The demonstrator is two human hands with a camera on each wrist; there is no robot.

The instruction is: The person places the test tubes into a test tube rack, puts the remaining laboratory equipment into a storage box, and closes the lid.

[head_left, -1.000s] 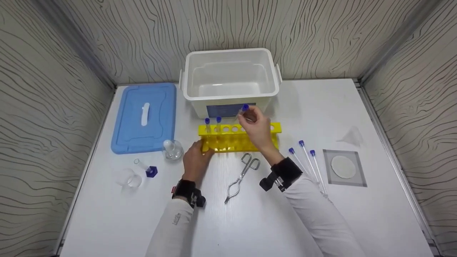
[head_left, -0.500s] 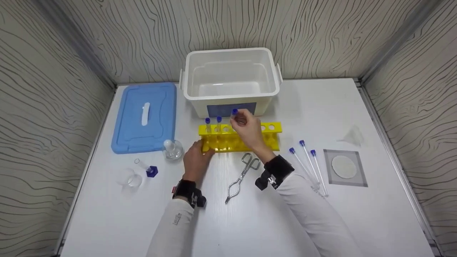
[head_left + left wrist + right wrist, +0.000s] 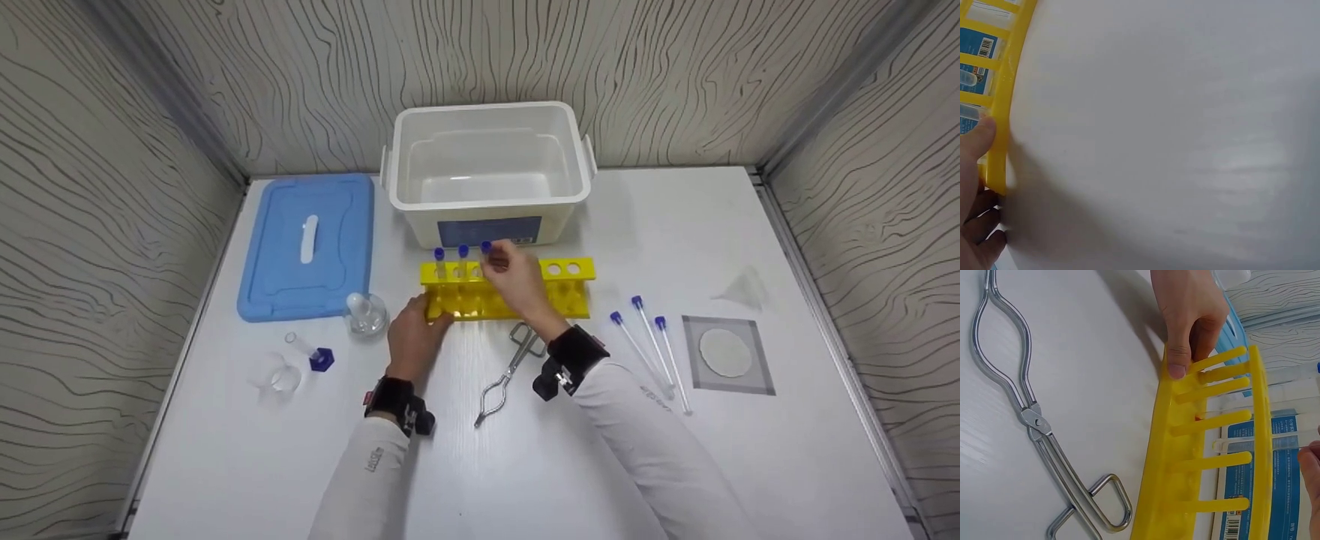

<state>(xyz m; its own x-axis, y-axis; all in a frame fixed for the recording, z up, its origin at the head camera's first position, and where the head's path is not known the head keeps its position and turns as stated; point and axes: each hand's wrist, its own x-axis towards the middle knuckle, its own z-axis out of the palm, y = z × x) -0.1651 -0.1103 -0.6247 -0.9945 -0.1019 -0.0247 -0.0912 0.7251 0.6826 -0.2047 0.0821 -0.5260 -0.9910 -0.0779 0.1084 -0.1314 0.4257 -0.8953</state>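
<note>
A yellow test tube rack (image 3: 566, 300) stands mid-table, with two blue-capped test tubes (image 3: 439, 259) upright at its left end. My left hand (image 3: 412, 337) grips that end, the thumb on the front of its base in the right wrist view. My right hand (image 3: 521, 285) pinches a third blue-capped test tube (image 3: 486, 247) near its top. In the right wrist view this tube's clear body (image 3: 1289, 441) passes through the rack's top plate, its rounded end above the base. Metal crucible tongs (image 3: 495, 390) lie in front of the rack.
Behind the rack stands a white box (image 3: 491, 204); a blue lid (image 3: 277, 247) lies left of it. A glass lamp (image 3: 367, 319), measuring cylinder (image 3: 321, 359) and beaker (image 3: 281, 381) are left. Capped tubes (image 3: 645, 356), a funnel (image 3: 742, 289) and gauze (image 3: 750, 382) lie right.
My right hand has moved left and down with the test tube, from above the rack's right part into a hole beside the two standing tubes. The left hand stays on the rack.
</note>
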